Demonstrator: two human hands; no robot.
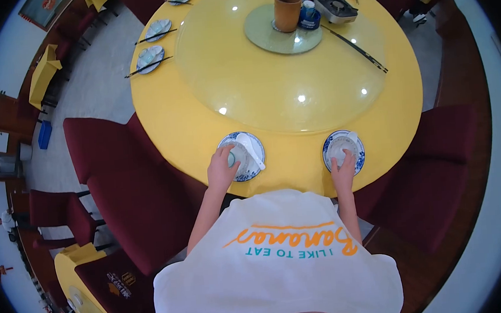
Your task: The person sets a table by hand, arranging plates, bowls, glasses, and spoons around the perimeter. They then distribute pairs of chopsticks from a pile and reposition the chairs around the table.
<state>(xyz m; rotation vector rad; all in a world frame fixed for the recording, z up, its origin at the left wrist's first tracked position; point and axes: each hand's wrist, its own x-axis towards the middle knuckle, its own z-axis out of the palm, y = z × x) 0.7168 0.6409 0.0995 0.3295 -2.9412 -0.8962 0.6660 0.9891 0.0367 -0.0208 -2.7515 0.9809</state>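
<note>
My left hand (223, 165) is at the near left plate (260, 146), its fingers curled round a small clear glass (232, 157). Partly behind the fingers is a glassy bowl, and a white spoon (251, 150) lies slanted across that setting. To the right, my right hand (343, 168) pinches the near rim of a clear bowl (341, 145) on a second blue-and-white plate (362, 158). Another white spoon (352, 138) rests at this bowl's upper right side. My fingers partly cover both settings.
The round yellow-clothed table (290, 174) carries a glass turntable (258, 100) with a brown pot (287, 10), a portable stove (336, 8) and long chopsticks (357, 50). Several settings line the far left edge. Maroon chairs (137, 209) flank me.
</note>
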